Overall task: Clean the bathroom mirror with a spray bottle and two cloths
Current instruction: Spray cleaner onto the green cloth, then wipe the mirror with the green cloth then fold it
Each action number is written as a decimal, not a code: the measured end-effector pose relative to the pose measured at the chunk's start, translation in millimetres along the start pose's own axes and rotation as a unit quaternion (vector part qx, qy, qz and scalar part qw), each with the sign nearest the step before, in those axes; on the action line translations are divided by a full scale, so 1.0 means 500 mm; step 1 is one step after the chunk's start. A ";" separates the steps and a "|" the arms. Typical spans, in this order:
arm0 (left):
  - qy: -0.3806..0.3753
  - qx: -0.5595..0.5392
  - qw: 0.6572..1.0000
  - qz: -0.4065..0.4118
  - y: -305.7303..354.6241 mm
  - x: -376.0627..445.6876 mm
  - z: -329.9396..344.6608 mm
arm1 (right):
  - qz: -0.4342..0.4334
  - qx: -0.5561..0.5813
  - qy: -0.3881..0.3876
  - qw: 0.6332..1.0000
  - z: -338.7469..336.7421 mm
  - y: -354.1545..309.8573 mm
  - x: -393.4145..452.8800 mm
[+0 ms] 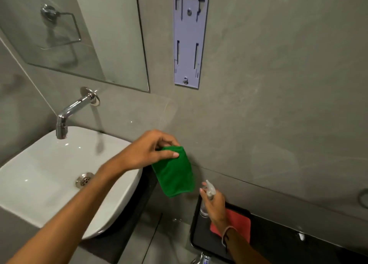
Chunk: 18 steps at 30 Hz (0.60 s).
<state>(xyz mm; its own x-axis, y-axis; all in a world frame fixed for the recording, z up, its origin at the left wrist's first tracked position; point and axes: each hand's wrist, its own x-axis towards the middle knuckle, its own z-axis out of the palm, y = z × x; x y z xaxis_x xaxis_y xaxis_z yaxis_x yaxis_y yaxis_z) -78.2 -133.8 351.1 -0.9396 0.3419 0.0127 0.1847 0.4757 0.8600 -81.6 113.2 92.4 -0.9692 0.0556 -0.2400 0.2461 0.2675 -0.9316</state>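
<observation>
My left hand (153,150) pinches the top of a folded green cloth (173,174), which hangs down in the air to the right of the sink. Lower right, my right hand (215,206) grips a small clear spray bottle (208,196) upright over a black tray (199,238). A red cloth (239,222) lies flat on that tray, partly hidden by my right wrist. The mirror (89,34) hangs on the wall at the upper left, above the tap.
A white basin (49,176) with a chrome tap (67,114) sits at the left. A pale plastic wall bracket (189,40) is fixed to the grey wall right of the mirror. The tray rests on a dark counter (298,243).
</observation>
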 end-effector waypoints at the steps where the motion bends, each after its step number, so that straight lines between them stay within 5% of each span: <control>1: 0.005 -0.003 1.000 -0.004 -0.009 -0.003 0.012 | 0.013 -0.003 -0.002 1.000 -0.001 0.002 0.014; 14: 0.019 -0.004 0.999 -0.037 -0.042 -0.005 0.027 | 0.025 -0.055 -0.040 0.997 -0.039 0.083 0.002; 18: 0.002 0.026 1.000 0.000 0.024 0.001 -0.007 | -0.173 -0.113 0.089 0.974 -0.051 -0.040 -0.045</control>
<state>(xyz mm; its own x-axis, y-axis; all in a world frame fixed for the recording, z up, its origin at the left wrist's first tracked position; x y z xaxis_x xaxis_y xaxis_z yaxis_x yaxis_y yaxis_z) -77.3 -130.6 363.2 -0.9408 0.3386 0.0151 0.1993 0.5166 0.8327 -64.8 131.1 123.2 -0.9853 0.0850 0.1482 -0.0859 0.5039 -0.8595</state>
